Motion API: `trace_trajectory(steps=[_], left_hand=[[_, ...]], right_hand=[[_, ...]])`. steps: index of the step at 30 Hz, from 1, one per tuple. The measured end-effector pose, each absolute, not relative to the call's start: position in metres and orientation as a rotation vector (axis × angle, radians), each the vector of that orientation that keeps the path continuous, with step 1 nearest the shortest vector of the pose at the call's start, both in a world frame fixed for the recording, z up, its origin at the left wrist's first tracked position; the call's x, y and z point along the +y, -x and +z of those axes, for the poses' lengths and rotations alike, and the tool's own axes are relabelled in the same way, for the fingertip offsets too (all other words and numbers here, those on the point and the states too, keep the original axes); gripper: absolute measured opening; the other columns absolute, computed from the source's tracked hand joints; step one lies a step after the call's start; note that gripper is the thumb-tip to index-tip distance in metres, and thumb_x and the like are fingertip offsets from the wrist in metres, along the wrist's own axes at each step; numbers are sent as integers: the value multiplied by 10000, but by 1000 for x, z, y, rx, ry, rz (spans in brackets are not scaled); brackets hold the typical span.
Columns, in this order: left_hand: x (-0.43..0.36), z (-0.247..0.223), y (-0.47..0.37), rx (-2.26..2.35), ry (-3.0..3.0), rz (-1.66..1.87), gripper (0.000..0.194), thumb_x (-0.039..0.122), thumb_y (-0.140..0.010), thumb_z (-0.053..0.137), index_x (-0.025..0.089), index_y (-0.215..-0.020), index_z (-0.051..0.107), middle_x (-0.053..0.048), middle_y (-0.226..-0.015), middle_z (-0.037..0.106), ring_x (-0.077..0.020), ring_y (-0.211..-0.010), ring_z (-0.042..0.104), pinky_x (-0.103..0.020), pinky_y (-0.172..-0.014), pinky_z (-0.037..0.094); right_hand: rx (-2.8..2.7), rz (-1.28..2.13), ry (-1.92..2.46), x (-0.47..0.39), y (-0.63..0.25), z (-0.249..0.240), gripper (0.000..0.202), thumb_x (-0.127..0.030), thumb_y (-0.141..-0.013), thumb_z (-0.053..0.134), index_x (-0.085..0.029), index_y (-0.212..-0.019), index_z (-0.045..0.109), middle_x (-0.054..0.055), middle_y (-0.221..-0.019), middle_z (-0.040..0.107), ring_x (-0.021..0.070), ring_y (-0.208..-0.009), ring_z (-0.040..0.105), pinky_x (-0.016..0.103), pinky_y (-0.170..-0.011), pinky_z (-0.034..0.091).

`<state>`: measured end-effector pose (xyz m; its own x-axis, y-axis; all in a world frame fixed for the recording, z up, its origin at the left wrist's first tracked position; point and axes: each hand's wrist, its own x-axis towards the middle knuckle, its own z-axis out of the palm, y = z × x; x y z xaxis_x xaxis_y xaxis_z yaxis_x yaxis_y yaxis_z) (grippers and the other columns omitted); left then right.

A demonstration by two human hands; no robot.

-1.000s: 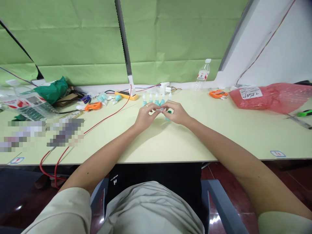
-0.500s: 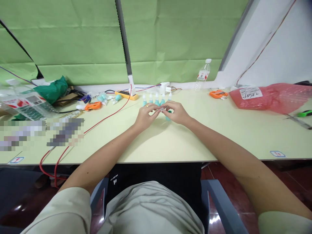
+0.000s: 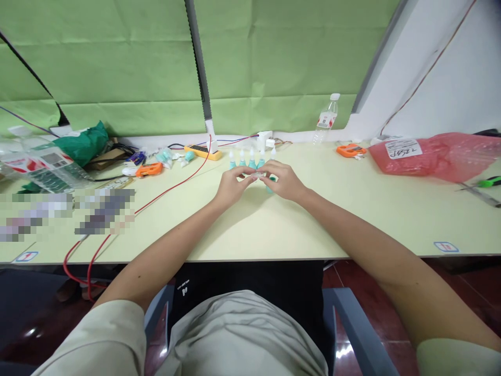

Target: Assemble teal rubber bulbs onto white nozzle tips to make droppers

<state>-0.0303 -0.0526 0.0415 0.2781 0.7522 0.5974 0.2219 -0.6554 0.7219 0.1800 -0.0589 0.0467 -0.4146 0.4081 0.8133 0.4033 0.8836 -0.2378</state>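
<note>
Fingertips of my left hand (image 3: 230, 186) and my right hand (image 3: 286, 180) meet over the table, both closed in a pinch. Between them is a small whitish, see-through piece (image 3: 257, 176), too small to name. Just behind the hands stand several small teal squeeze bottles (image 3: 232, 163) with pale pointed tips, partly covered by my fingers. Under the right fingers shows a teal container (image 3: 270, 188) with a dark green opening; whether the hand touches it I cannot tell.
A yellow multimeter-like device (image 3: 203, 152), a red cable (image 3: 172, 188) and an orange tool (image 3: 149, 169) lie left. Large clear bottles (image 3: 47, 167) stand far left. On the right are a water bottle (image 3: 326, 120), another orange tool (image 3: 351, 151) and a red plastic bag (image 3: 434, 156).
My left fingers have turned slightly, and the ring seen before is no longer in sight. The small piece stays between both hands; everything else stays put.
</note>
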Motion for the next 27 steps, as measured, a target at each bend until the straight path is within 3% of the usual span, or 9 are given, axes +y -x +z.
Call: trace_trajectory(steps=[8, 18, 23, 27], left_hand=[[-51, 36, 32, 816, -2002, 1324, 314, 491, -860, 753, 212, -998, 792, -79, -1031, 795, -242, -964, 731, -384, -897, 562], [-57, 37, 26, 780, -2045, 1413, 285, 457, -884, 720, 181, -953, 739, -82, -971, 762, -190, -888, 717, -341, -859, 576], [-53, 39, 28, 703, -1890, 1316, 334, 486, -839, 767, 174, -954, 734, -90, -1000, 764, -199, -926, 724, -369, -900, 584], [-55, 41, 27, 617, -1687, 1242, 393, 492, -778, 826, 165, -953, 696, -75, -947, 749, -196, -879, 732, -389, -838, 621]], right_hand=[[-2050, 35, 583, -60, -178, 47, 203, -314, -973, 592, -244, -1047, 767, 91, -962, 730, 214, -832, 671, 377, -736, 591], [-1993, 70, 595, -59, -176, 44, 186, -317, -958, 619, -231, -990, 781, 81, -893, 734, 207, -810, 668, 362, -706, 594], [-1972, 122, 623, -58, -175, 44, 175, -357, -943, 654, -235, -978, 775, 71, -900, 739, 193, -775, 674, 354, -705, 591], [-1969, 111, 617, -61, -173, 47, 172, -362, -943, 657, -238, -969, 773, 66, -868, 733, 189, -754, 668, 346, -687, 585]])
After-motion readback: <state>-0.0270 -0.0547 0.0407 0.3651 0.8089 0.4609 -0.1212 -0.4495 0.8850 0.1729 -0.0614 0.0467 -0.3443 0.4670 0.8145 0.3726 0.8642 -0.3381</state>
